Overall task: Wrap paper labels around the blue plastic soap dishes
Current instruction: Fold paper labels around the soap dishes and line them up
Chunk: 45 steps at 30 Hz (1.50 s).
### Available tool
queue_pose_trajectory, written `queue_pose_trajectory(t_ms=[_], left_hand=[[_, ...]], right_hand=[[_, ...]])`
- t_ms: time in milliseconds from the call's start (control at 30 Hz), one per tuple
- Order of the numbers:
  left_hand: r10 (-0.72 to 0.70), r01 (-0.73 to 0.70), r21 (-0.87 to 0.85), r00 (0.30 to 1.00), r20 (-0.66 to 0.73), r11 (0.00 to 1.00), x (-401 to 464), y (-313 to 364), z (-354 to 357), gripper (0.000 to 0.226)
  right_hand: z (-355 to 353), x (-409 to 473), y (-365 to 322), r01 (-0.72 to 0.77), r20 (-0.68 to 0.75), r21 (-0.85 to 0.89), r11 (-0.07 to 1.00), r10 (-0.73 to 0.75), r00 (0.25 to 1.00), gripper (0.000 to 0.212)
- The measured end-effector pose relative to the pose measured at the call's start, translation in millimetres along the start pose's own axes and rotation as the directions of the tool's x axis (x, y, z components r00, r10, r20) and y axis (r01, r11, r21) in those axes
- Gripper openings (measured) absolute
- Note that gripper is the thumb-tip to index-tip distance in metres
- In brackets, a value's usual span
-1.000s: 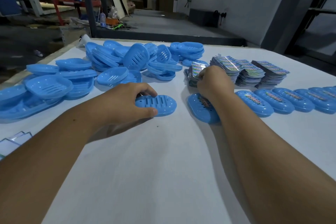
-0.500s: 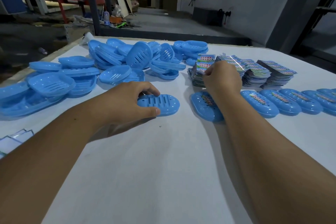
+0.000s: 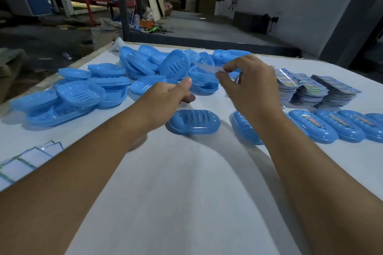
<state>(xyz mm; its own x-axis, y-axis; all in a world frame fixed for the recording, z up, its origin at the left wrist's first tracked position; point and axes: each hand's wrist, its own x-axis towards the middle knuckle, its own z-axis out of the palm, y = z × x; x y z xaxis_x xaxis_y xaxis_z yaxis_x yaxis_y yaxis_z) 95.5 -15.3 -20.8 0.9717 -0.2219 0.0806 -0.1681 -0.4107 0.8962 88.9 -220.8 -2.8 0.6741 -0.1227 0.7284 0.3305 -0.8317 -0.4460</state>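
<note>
Right hand [image 3: 248,85] pinches a paper label [image 3: 207,67] above the surface [image 3: 186,192]; left hand [image 3: 167,99] hovers loosely curled, holding nothing. Bare soap dish [image 3: 193,121] lies below. Step: label fetched; next, lay it across the dish and wrap.

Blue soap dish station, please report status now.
Right hand pinches paper label. Left hand empty. Unlabelled blue plastic soap dish on table. Nothing blocking.
</note>
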Motion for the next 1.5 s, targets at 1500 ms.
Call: queue_pose_trajectory(t_ms=[1500], left_hand=[[0.340,-0.322,0.137,0.930,-0.139,0.937,-3.0,6.4,-6.8,0.016]], right_hand=[[14.9,-18.4,-24.5,-0.240,0.319,0.263,0.935,0.150,0.936,0.018]])
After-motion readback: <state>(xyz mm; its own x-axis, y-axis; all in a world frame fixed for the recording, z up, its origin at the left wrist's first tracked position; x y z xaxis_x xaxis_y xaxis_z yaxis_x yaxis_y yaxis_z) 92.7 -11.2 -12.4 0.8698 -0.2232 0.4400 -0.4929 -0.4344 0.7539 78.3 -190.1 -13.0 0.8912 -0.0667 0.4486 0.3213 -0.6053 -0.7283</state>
